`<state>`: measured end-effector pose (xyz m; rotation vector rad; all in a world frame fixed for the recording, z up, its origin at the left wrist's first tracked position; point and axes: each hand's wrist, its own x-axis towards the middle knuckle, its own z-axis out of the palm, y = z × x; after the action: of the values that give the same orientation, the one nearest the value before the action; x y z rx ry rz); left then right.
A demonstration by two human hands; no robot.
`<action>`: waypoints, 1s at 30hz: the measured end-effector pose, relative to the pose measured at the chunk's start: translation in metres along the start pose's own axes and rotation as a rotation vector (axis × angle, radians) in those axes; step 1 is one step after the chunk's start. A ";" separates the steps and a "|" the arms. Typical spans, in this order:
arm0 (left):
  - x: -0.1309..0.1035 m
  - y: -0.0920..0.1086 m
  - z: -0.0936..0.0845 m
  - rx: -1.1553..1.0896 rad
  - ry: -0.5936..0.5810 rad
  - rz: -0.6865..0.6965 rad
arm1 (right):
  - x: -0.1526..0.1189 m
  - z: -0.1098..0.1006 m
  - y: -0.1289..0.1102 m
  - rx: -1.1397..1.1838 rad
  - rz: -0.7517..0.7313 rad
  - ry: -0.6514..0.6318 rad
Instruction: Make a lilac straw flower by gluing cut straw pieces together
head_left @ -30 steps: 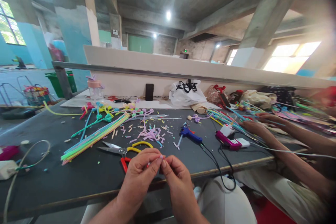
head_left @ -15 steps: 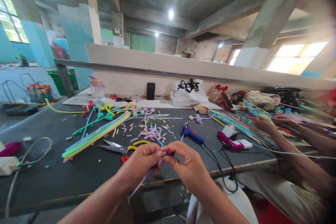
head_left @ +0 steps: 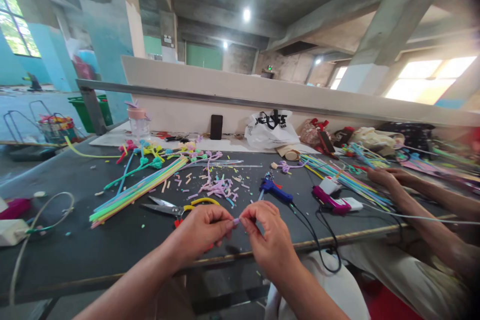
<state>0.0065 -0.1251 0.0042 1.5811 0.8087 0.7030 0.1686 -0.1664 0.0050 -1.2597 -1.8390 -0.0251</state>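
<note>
On the left of the dark tabletop [head_left: 86, 255], a bundle of pastel strips [head_left: 138, 192] lies with its lengths side by side, likely so that single ones can be drawn out easily. Next come the scissors [head_left: 165, 206], blades parted and pointing left, handles turned toward the person's hands, which would suit a quick pick-up. The left hand [head_left: 202, 231] pinches a small lilac piece [head_left: 236, 221] between thumb and fingers; a thing this slight presumably needs fingertips rather than a whole palm. The piece sits between the hands, held up near the front edge, perhaps for a closer look. The right hand [head_left: 270, 230] faces it with thumb and fingertips drawn together at the other end; whether they grip it, I cannot tell. Beyond that hand rests the blue glue gun [head_left: 275, 190], within reach, its grip slanting toward the right. At far right, a co-worker's hands [head_left: 384, 180] are at other strips.

The lilac piece looks short, pale and soft, left end hidden by fingers, though it is too small and blurred to judge its exact shape.
</note>
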 end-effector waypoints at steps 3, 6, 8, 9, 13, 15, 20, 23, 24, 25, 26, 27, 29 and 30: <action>-0.003 0.004 -0.002 0.157 0.022 0.083 | -0.001 -0.002 0.002 0.080 0.141 -0.095; -0.005 0.008 -0.003 0.367 -0.025 0.171 | 0.002 -0.009 0.003 0.164 0.273 -0.306; -0.006 0.009 -0.003 0.504 -0.069 0.228 | 0.006 -0.015 0.003 0.180 0.288 -0.430; -0.006 0.008 -0.003 0.561 -0.082 0.256 | 0.008 -0.018 0.003 0.177 0.288 -0.475; -0.006 0.006 0.000 0.688 -0.096 0.301 | 0.009 -0.019 0.004 0.233 0.389 -0.591; -0.006 0.005 0.000 0.696 -0.100 0.292 | 0.008 -0.016 0.005 0.318 0.501 -0.612; -0.006 0.009 -0.001 0.654 -0.075 0.240 | 0.004 -0.014 0.006 0.386 0.624 -0.565; -0.005 0.011 -0.002 0.613 -0.064 0.216 | 0.000 -0.012 0.010 0.442 0.648 -0.599; -0.005 0.011 -0.002 0.597 -0.057 0.204 | -0.001 -0.011 0.012 0.464 0.654 -0.611; -0.005 0.010 -0.002 0.576 -0.049 0.187 | -0.003 -0.010 0.015 0.482 0.659 -0.615; -0.004 0.009 -0.002 0.552 -0.038 0.168 | -0.005 -0.008 0.017 0.499 0.664 -0.611; -0.004 0.008 -0.003 0.526 -0.025 0.152 | -0.006 -0.007 0.019 0.516 0.668 -0.604; -0.003 0.005 -0.003 0.475 -0.002 0.129 | -0.009 -0.005 0.022 0.554 0.674 -0.583; -0.003 0.004 -0.003 0.457 0.006 0.124 | -0.009 -0.004 0.022 0.578 0.678 -0.576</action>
<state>0.0026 -0.1263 0.0086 2.0543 0.9266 0.6390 0.1884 -0.1646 -0.0084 -1.4677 -1.5731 1.2543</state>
